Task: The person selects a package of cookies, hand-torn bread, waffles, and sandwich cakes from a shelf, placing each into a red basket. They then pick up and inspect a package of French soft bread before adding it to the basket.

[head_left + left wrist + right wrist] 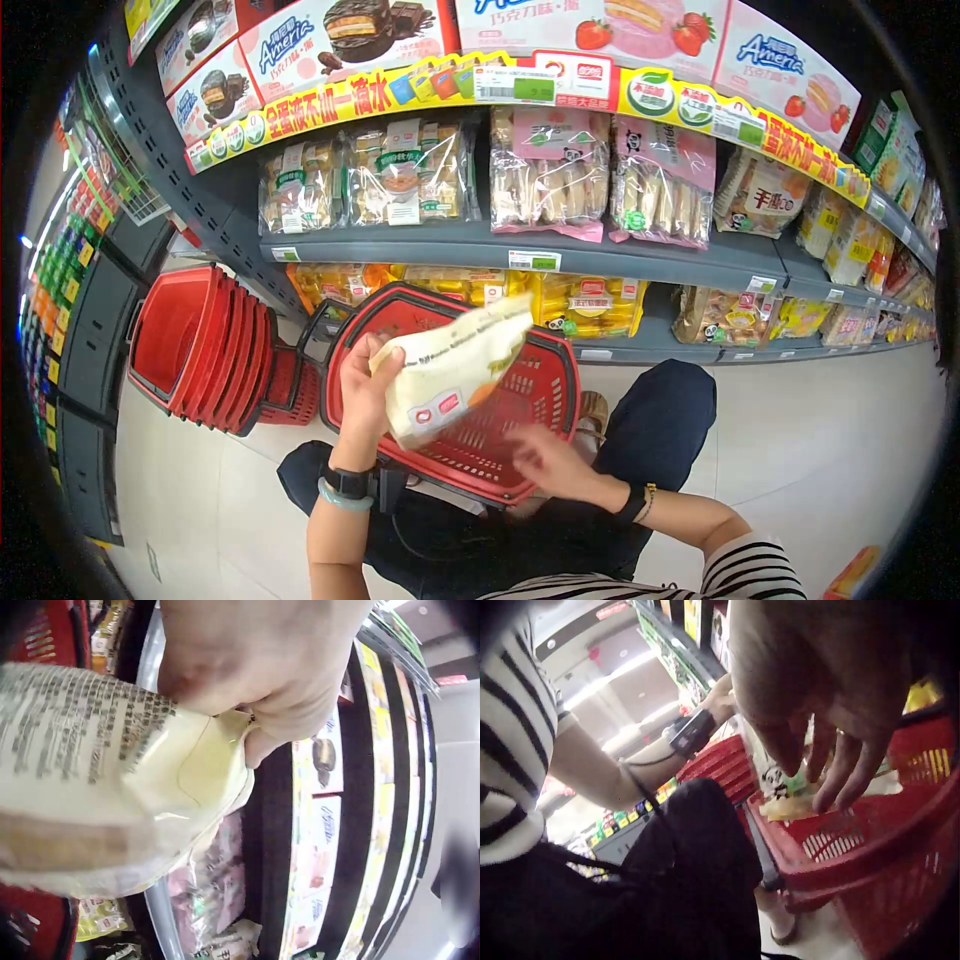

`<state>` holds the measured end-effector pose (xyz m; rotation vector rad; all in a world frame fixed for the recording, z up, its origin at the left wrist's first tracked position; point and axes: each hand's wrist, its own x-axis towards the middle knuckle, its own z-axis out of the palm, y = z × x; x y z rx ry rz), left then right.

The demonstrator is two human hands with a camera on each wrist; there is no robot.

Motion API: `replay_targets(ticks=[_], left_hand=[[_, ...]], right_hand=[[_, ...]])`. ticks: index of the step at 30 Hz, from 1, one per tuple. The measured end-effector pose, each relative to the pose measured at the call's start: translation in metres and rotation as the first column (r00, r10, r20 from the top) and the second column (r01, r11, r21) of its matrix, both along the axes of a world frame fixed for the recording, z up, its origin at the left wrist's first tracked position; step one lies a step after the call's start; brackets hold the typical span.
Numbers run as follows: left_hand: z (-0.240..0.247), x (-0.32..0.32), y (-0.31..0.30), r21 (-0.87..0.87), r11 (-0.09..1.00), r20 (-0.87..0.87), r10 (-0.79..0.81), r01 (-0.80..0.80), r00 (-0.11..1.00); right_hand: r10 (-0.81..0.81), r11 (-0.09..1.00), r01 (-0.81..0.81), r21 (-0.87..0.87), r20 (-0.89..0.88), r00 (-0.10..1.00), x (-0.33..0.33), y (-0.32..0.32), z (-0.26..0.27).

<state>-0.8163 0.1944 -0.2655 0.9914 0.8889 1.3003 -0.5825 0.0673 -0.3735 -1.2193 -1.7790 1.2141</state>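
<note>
My left hand (367, 390) pinches a pale yellow plastic food packet (455, 375) along its edge, thumb on the near face. The packet is tilted above a red shopping basket (550, 380) with a black rim. Close up in the left wrist view, printed text covers one side of the packet (71, 742), and the fingers grip its crimped corner. My right hand (552, 462) hovers over the basket's near right side, fingers loosely bent and holding nothing. In the right wrist view those fingers overlap the packet's panda-printed side (776, 784).
A stack of red baskets (205, 350) stands on the floor at left. Ahead, a grey shelf (420, 248) carries bagged breads (550, 170), with boxed pies (345, 40) above and yellow packets (590, 305) below. The person's knees (665, 410) flank the basket.
</note>
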Motion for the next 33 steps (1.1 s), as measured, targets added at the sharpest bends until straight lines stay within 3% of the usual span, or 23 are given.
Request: replay_targets(ticks=[2, 6, 8, 10, 11, 12, 13, 14, 16, 18, 20, 21, 22, 24, 26, 28, 29, 30, 31, 32, 33], left_hand=[[0.018, 0.006, -0.007, 0.262, 0.959, -0.070, -0.091, 0.106, 0.993], [0.055, 0.011, -0.014, 0.311, 0.947, -0.020, -0.076, 0.079, 0.997], [0.063, 0.008, -0.012, 0.321, 0.942, 0.025, -0.111, 0.098, 0.993], [0.069, 0.007, -0.010, 0.283, 0.959, 0.098, -0.040, 0.011, 0.994], [0.068, 0.005, -0.006, 0.207, 0.978, 0.178, -0.006, -0.032, 0.984], [0.082, 0.016, -0.010, -0.006, 1.000, 0.360, -0.013, 0.016, 0.933], [0.092, 0.023, -0.011, -0.109, 0.989, 0.445, -0.038, 0.096, 0.895], [0.097, 0.026, -0.011, -0.202, 0.962, 0.530, -0.050, 0.183, 0.847], [0.089, 0.021, -0.005, -0.249, 0.942, 0.479, -0.083, 0.225, 0.874], [0.080, 0.014, 0.007, -0.312, 0.918, 0.496, -0.060, 0.243, 0.866], [0.081, 0.013, 0.007, -0.207, 0.927, 0.578, -0.141, 0.312, 0.804], [0.064, 0.002, 0.015, -0.042, 0.963, 0.477, -0.214, 0.265, 0.853], [0.061, 0.002, 0.009, -0.045, 0.962, 0.474, -0.218, 0.271, 0.853], [0.050, 0.014, -0.008, 0.022, 0.956, 0.369, -0.280, 0.293, 0.886], [0.022, 0.018, -0.036, -0.155, 0.893, 0.404, -0.333, 0.422, 0.852], [0.008, 0.021, -0.061, -0.163, 0.883, 0.248, -0.396, 0.441, 0.884], [-0.002, 0.018, -0.059, -0.150, 0.871, 0.206, -0.436, 0.468, 0.876], [-0.007, 0.014, -0.056, -0.139, 0.864, 0.164, -0.462, 0.484, 0.872], [-0.002, 0.023, -0.064, -0.166, 0.905, -0.024, -0.401, 0.392, 0.916], [0.006, 0.031, -0.074, -0.162, 0.944, -0.212, -0.318, 0.288, 0.924], [0.013, 0.034, -0.081, -0.126, 0.926, -0.089, -0.368, 0.356, 0.925]], right_hand=[[-0.275, 0.961, 0.275, -0.016, -0.050, 0.960, 0.013, 0.014, 0.017], [-0.352, 0.914, 0.363, 0.184, -0.089, 0.932, 0.035, 0.042, 0.038], [-0.198, 0.962, 0.220, 0.163, -0.141, 0.970, 0.039, 0.054, 0.048], [-0.138, 0.987, 0.149, 0.061, -0.160, 0.977, 0.037, 0.055, 0.060], [-0.042, 0.994, 0.065, 0.085, -0.248, 0.968, 0.032, 0.054, 0.060], [0.056, 0.993, -0.019, 0.115, -0.329, 0.943, 0.029, 0.053, 0.061], [0.075, 0.996, -0.084, -0.004, -0.412, 0.908, 0.027, 0.049, 0.072], [0.081, 0.996, -0.092, -0.007, -0.408, 0.909, 0.025, 0.047, 0.071], [-0.045, 0.982, -0.053, -0.179, -0.505, 0.862, 0.020, 0.038, 0.062], [-0.110, 0.973, -0.027, -0.227, -0.567, 0.817, 0.022, 0.034, 0.056], [-0.315, 0.871, -0.090, -0.482, -0.691, 0.651, 0.030, 0.029, 0.050], [-0.338, 0.862, -0.103, -0.496, -0.715, 0.611, 0.035, 0.027, 0.044], [-0.344, 0.862, -0.099, -0.497, -0.717, 0.607, 0.033, 0.025, 0.042], [-0.435, 0.825, -0.149, -0.545, -0.781, 0.449, 0.040, 0.020, 0.039], [-0.454, 0.859, -0.037, -0.510, -0.795, 0.403, 0.046, 0.020, 0.042], [-0.382, 0.885, -0.013, -0.465, -0.743, 0.550, 0.050, 0.016, 0.070], [-0.412, 0.886, 0.039, -0.463, -0.744, 0.526, 0.052, 0.016, 0.074], [-0.366, 0.916, 0.094, -0.390, -0.715, 0.596, 0.054, 0.015, 0.077], [-0.315, 0.941, 0.132, -0.310, -0.673, 0.669, 0.057, 0.014, 0.079], [-0.325, 0.941, 0.156, -0.300, -0.678, 0.659, 0.059, 0.013, 0.080], [-0.286, 0.958, 0.216, -0.189, -0.685, 0.670, 0.059, 0.010, 0.081]])
